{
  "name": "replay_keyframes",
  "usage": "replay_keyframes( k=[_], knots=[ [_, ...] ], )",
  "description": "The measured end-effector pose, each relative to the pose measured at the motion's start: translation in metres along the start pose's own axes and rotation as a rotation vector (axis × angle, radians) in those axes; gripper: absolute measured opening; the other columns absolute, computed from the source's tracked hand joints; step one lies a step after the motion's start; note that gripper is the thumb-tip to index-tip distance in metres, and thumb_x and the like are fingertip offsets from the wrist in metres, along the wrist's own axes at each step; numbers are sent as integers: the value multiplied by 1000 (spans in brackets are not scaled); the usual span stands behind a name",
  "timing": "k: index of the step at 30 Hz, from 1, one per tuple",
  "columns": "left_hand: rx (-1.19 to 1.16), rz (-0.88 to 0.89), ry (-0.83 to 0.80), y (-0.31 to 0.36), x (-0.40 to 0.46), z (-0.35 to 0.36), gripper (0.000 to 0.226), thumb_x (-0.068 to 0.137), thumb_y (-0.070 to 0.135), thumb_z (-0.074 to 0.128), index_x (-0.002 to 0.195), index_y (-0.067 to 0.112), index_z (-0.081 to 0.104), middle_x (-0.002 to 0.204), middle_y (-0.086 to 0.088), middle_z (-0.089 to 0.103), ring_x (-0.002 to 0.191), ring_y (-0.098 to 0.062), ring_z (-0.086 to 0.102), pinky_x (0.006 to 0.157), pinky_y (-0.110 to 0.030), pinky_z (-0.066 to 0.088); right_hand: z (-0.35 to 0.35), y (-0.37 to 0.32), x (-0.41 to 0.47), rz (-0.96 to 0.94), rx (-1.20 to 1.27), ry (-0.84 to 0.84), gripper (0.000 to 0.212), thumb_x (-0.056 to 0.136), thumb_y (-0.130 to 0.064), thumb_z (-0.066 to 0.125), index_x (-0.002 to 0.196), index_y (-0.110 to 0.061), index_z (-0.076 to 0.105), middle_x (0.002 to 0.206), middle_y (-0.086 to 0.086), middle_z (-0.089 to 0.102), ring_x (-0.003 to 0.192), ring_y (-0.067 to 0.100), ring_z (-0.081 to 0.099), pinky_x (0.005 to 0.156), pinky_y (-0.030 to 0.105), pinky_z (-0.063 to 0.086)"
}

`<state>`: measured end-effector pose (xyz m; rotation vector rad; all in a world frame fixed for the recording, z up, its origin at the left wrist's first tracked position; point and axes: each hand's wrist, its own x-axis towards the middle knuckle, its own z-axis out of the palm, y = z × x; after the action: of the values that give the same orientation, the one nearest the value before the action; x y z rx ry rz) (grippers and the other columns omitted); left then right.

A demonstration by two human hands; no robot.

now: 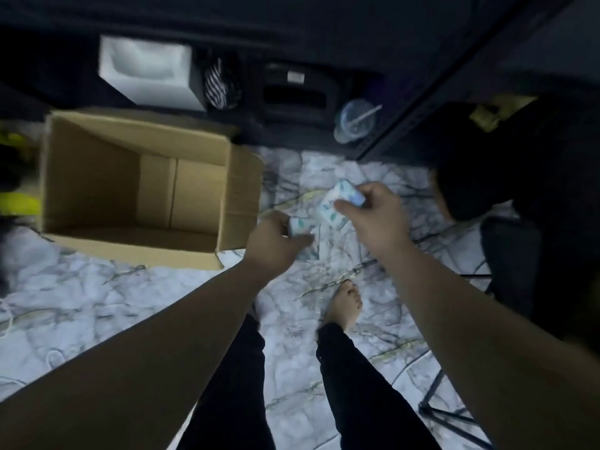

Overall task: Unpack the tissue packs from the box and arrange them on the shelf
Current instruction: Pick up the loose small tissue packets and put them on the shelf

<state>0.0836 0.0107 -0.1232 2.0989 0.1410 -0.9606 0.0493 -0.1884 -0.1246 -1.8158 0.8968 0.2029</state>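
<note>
In the hands (324, 228), 2 white, blue-leafed tissue packs (337, 203).

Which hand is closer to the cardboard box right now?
Left. The left hand, gripping a tissue pack, sits just off the cardboard box at its near right corner. The right hand, holding another tissue pack, is farther right over the floor.

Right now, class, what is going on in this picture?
A person stands barefoot on a marble-patterned floor, holding a tissue pack in each hand. The left hand grips one pack; the right hand grips another pack. The cardboard box beside them is open and looks empty. A dark shelf frame stands ahead on the right.
</note>
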Motion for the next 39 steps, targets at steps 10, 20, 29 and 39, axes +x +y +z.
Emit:
replay_keyframes(
  k=[10,20,29,39],
  knots=[
    [-78,62,126,72,-156,-144,40,84,32,86,91,10,54,78,-10,65,69,-22,65,60,-41,53,-35,-168,-120,-232,-57,-158,26,79,-24,88,91,-19,65,86,-5,72,73,5,66,67,27,52],
    [-273,71,289,39,-238,-275,31,82,20,88,95,8,62,83,2,73,70,-6,71,67,-31,57,38,-283,-203,-353,-80,-280,26,75,-19,88,83,-19,63,83,1,74,71,15,68,67,37,53],
    [-231,151,464,8,-275,-443,32,78,27,90,94,21,63,93,0,75,85,-15,74,79,-43,62,155,-389,-253,-452,64,-261,28,76,-15,90,90,-18,66,89,3,76,73,16,70,66,33,56],
    [-369,277,448,38,-277,-543,31,83,19,87,105,13,65,93,0,79,82,-14,77,70,-30,61,209,-483,-270,-557,94,-247,29,77,-17,91,92,-16,67,87,0,76,74,12,73,61,25,55]
  ],
)
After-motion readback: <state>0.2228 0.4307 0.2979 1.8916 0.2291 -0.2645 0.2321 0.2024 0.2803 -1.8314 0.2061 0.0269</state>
